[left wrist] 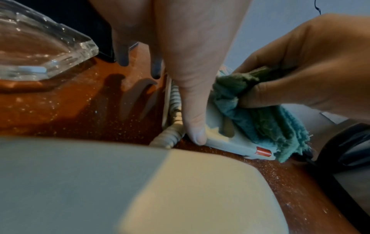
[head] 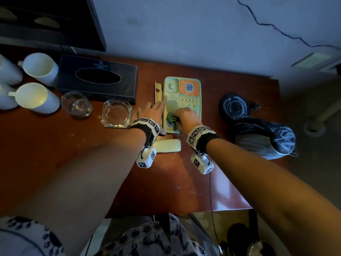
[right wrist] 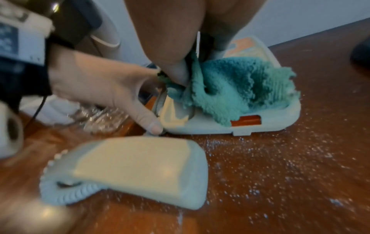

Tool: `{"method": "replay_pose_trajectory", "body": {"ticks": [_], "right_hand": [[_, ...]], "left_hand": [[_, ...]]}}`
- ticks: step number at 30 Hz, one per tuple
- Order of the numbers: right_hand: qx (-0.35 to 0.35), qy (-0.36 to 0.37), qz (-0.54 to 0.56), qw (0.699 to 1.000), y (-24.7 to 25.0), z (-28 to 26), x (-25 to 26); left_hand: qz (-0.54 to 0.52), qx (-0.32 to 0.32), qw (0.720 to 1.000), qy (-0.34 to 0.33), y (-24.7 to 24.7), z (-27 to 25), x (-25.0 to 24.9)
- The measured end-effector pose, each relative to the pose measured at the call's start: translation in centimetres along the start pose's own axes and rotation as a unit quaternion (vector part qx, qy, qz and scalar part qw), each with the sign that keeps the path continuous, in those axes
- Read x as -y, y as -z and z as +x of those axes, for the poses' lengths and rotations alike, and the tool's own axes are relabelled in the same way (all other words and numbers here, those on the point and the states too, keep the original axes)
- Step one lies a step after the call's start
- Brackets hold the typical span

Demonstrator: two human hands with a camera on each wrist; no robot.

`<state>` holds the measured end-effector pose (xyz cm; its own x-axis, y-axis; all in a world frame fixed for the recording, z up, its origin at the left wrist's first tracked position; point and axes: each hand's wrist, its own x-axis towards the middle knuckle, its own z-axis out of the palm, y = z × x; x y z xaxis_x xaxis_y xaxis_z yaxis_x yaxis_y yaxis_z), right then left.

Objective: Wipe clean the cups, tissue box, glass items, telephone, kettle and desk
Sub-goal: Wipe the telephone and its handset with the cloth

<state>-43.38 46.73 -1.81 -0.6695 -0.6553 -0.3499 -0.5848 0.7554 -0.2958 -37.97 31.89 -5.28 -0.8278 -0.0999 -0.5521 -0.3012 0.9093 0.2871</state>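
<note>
The pale green telephone (head: 181, 100) sits mid-desk with its cradle bare. Its handset (head: 167, 145) lies on the red-brown desk (head: 73, 154) just in front. My right hand (head: 185, 117) grips a bunched green cloth (head: 171, 120) and presses it into the near end of the cradle, as the right wrist view shows on the cloth (right wrist: 240, 88). My left hand (head: 156, 109) lies with straight fingers along the phone's left edge. Its thumb (left wrist: 195, 110) presses the front left corner of the telephone (left wrist: 226, 142).
At the left stand white cups (head: 39, 68), a black tissue box (head: 97, 78), a glass bowl (head: 76, 104) and a glass ashtray (head: 116, 114). A dark kettle (head: 265, 137) and its base (head: 234, 106) are at the right. White dust speckles the desk (right wrist: 280, 166).
</note>
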Motion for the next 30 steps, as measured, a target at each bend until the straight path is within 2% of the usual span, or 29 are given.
{"method": "replay_pose_trajectory", "body": {"ticks": [9,13,15,18,20,24,30], "right_hand": [[0.025,0.072,-0.138,0.988,-3.3,-1.3,1.4],[0.047,0.067,-0.198,0.977,-2.5,-0.8,1.8],[0.094,0.048,-0.179,0.978,-1.8,-0.4,1.7],[0.139,-0.010,-0.069,0.988,-1.0,-0.9,0.5],[0.106,-0.059,0.004,0.993,-0.6,-1.9,-1.1],[-0.005,-0.134,0.099,0.986,0.5,-3.3,-4.4],[-0.147,-0.159,0.103,0.971,1.8,-2.0,-7.0]], "left_hand": [[0.002,-0.022,1.000,0.014,-0.2,-0.1,-0.4],[-0.003,-0.020,1.000,0.019,-0.4,-0.1,-0.4],[-0.005,-0.017,1.000,0.018,-0.6,0.1,-0.3],[-0.011,-0.010,1.000,0.011,-0.6,0.1,-0.1],[-0.018,-0.003,1.000,0.006,-0.3,0.2,-0.2],[-0.019,-0.013,1.000,0.015,1.2,0.1,-1.2],[-0.031,-0.039,0.998,0.023,1.6,1.4,-3.5]]}}
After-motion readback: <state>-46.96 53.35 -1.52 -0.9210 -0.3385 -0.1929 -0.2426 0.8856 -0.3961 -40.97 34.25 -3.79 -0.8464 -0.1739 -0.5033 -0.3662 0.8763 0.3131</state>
